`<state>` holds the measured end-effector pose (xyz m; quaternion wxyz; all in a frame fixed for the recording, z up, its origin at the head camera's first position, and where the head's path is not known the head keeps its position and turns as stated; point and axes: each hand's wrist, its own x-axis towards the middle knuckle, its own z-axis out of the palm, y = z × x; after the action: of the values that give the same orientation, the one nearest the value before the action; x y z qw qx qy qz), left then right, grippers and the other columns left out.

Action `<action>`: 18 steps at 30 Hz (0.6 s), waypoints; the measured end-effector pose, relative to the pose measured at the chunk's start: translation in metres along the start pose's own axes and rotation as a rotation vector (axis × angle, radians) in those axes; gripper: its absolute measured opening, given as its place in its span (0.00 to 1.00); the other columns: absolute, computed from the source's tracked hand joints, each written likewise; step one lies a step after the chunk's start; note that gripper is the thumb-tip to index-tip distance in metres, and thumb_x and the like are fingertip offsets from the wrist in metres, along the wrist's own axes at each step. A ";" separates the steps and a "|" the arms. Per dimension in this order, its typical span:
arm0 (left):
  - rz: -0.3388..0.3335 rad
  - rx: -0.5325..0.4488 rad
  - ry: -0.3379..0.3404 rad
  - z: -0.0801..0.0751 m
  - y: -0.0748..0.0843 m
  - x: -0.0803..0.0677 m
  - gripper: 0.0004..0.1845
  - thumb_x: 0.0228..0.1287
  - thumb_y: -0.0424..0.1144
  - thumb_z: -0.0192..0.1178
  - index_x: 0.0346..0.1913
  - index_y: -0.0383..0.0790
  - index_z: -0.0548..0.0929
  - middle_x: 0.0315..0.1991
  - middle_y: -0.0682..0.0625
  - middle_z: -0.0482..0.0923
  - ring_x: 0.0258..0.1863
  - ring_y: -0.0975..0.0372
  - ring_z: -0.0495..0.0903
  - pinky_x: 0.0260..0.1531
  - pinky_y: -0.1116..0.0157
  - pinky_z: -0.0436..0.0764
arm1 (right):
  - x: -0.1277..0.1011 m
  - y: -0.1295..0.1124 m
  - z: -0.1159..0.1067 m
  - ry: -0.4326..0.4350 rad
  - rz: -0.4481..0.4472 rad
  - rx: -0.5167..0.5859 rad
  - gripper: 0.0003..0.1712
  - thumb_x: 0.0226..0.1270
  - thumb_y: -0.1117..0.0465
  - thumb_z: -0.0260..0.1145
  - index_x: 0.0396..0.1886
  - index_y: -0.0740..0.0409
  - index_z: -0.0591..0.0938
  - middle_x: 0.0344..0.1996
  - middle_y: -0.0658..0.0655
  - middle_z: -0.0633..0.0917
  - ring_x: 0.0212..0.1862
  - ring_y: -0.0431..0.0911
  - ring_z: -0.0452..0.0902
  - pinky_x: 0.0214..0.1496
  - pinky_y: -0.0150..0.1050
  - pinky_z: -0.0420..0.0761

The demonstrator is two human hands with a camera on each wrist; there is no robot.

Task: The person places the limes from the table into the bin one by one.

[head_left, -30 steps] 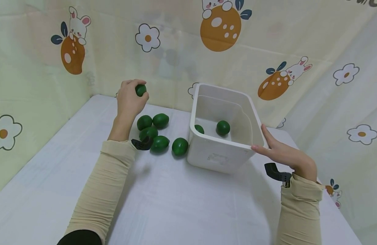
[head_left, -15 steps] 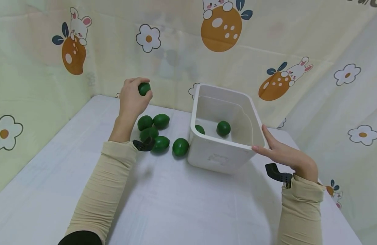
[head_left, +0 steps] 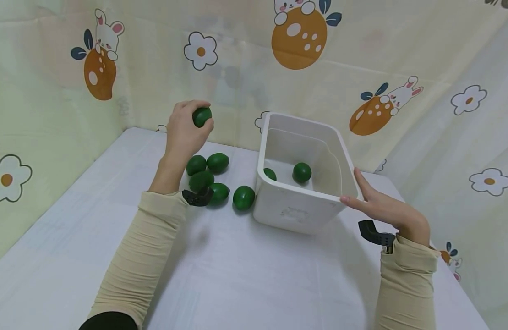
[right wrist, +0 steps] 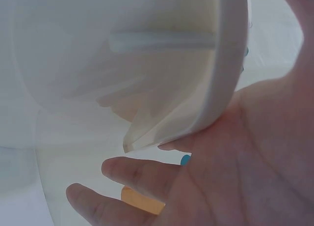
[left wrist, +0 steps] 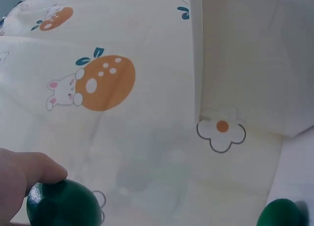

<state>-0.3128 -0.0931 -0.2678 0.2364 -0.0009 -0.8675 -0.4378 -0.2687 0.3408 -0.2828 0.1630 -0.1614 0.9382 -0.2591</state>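
Observation:
My left hand (head_left: 183, 130) holds a green lime (head_left: 202, 117) between thumb and fingers, raised above the table to the left of the bin. In the left wrist view the same lime (left wrist: 64, 206) shows at the lower left, under a fingertip. A white plastic bin (head_left: 295, 211) stands tilted on the table, with a lime (head_left: 302, 172) inside and another partly hidden behind its near rim. My right hand (head_left: 379, 201) rests on the bin's near right corner, thumb along the rim. In the right wrist view its fingers (right wrist: 142, 174) extend fairly straight beside the bin wall.
Several limes (head_left: 201, 181) lie grouped on the white table (head_left: 254, 275) below my left hand. One more lime (head_left: 243, 198) lies right at the bin's left side. A printed curtain (head_left: 233, 87) hangs behind and along both sides.
My left hand has moved a little to the right and slightly up, carrying the lime with it. The right hand and the bin look the same.

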 end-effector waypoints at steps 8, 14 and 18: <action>0.042 0.000 -0.014 0.007 0.006 -0.004 0.20 0.65 0.43 0.56 0.60 0.50 0.76 0.66 0.45 0.64 0.60 0.49 0.69 0.55 0.50 0.75 | -0.001 0.000 0.000 -0.002 0.001 0.002 0.51 0.71 0.41 0.50 0.71 0.41 0.21 0.74 0.56 0.26 0.73 0.68 0.32 0.58 0.77 0.52; 0.068 -0.002 -0.021 0.008 0.010 -0.006 0.20 0.64 0.42 0.57 0.60 0.49 0.76 0.66 0.45 0.64 0.60 0.49 0.69 0.55 0.50 0.75 | 0.000 0.002 0.000 -0.004 -0.001 0.003 0.51 0.72 0.42 0.50 0.72 0.41 0.21 0.74 0.56 0.26 0.73 0.69 0.32 0.58 0.77 0.52; 0.104 0.008 -0.024 0.009 0.014 -0.008 0.20 0.64 0.42 0.57 0.59 0.50 0.77 0.65 0.45 0.65 0.60 0.50 0.69 0.56 0.50 0.74 | 0.000 0.001 0.000 -0.004 0.004 0.003 0.51 0.72 0.42 0.50 0.72 0.41 0.21 0.75 0.57 0.26 0.73 0.69 0.32 0.58 0.77 0.52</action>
<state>-0.3063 -0.0758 -0.2650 0.2484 -0.0501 -0.8708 -0.4212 -0.2688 0.3415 -0.2829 0.1654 -0.1599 0.9378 -0.2600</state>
